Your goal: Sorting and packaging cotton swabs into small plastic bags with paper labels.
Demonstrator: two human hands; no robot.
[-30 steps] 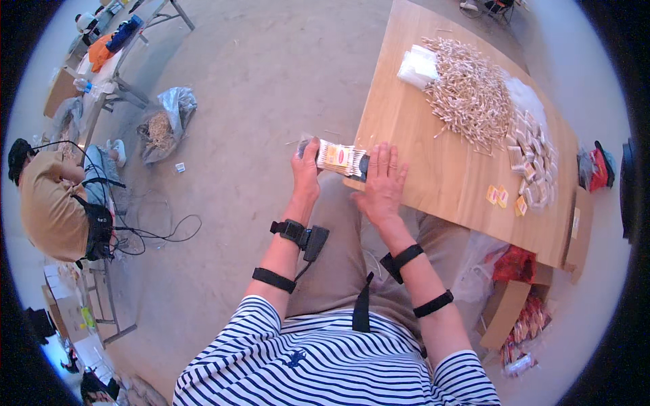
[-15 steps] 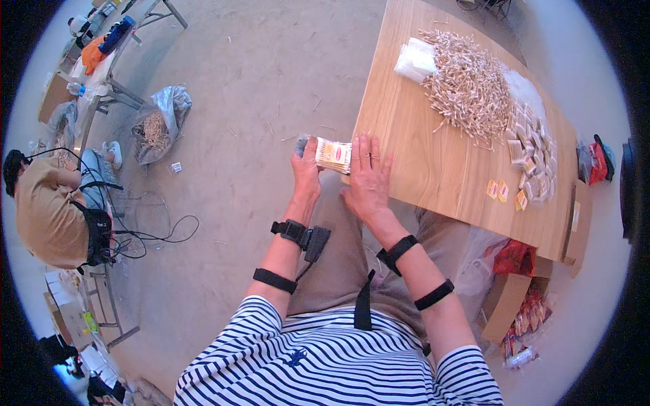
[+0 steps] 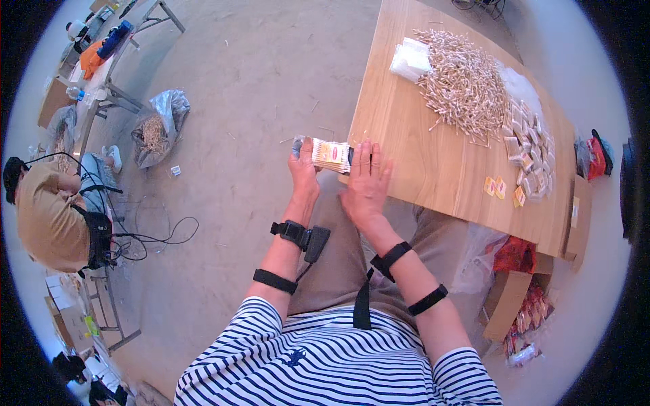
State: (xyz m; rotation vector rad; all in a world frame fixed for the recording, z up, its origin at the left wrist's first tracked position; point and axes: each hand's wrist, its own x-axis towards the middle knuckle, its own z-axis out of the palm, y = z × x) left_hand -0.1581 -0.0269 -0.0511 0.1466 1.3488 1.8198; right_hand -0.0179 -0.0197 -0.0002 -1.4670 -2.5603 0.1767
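Observation:
My left hand (image 3: 305,172) is closed around one end of a small clear pack of cotton swabs (image 3: 330,155), which has a yellow and orange label card. The pack is held level beside the table's near left corner. My right hand (image 3: 366,183) is at the pack's other end, its fingers stretched out and pointing away from me. A narrow dark gap shows between the pack's end and those fingers; whether they touch it I cannot tell. Further up the table lies a large heap of loose cotton swabs (image 3: 464,84), with a stack of clear bags (image 3: 411,59) against its left side.
Filled packs (image 3: 531,152) are piled on the right of the wooden table (image 3: 399,135), near several yellow label cards (image 3: 500,188). Below stands an open cardboard box (image 3: 508,304). A plastic sack of swabs (image 3: 154,132) sits on the floor; another person (image 3: 57,216) sits at far left.
My right hand has shifted slightly right and down, off the pack's end, so more of that end shows. My left hand keeps its hold on the pack.

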